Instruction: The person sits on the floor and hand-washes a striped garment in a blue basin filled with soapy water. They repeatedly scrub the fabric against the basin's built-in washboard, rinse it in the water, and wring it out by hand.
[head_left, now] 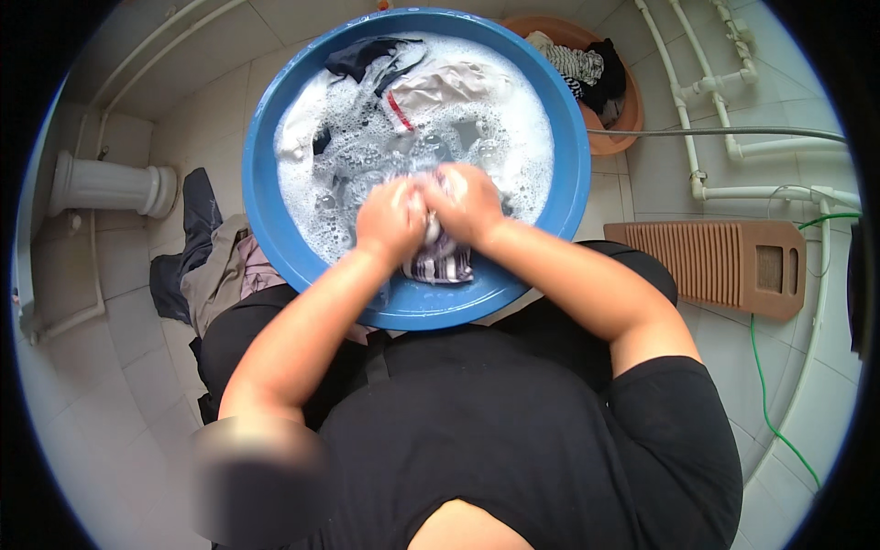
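left hand (pixel 390 220) and right hand (pixel 467 200) both gripping tight on wet striped cloth (pixel 442 261), rubbing over sudsy round blue plastic basin (pixel 266 197), near edge

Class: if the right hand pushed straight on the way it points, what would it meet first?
The right hand points at the left hand, so it would press the striped cloth between them first.
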Available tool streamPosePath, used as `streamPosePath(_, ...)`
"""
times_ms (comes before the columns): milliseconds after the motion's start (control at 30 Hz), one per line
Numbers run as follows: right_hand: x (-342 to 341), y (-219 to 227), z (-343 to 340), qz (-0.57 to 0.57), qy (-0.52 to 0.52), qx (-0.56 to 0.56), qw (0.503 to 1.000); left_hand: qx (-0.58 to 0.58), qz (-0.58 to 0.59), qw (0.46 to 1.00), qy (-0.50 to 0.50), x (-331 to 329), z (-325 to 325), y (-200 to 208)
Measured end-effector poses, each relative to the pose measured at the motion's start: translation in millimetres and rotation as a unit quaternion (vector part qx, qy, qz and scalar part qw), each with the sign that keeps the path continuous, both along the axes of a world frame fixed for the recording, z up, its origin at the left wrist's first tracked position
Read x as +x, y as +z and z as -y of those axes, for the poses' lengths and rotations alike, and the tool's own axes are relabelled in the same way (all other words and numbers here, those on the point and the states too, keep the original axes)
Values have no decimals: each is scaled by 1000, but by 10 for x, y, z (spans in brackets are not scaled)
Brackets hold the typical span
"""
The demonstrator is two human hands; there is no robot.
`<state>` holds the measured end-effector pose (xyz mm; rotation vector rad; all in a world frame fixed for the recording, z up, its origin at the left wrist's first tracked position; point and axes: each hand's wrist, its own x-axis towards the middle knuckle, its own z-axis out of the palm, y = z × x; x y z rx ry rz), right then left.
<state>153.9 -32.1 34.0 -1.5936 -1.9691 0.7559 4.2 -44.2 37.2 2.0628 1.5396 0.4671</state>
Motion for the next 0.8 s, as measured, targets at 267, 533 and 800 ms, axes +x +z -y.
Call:
streamPosePath(267,94,-11,-462,32,76,-167,983,-114,6,991,65,-120,-285,-104)
streamPosePath(533,107,143,465,-96,83,222,967,170,109,978,-57,26,300,35)
streamPosePath(800,74,18,-289,21,61,-124,990,-45,-23,996,77,-20,-230,-55)
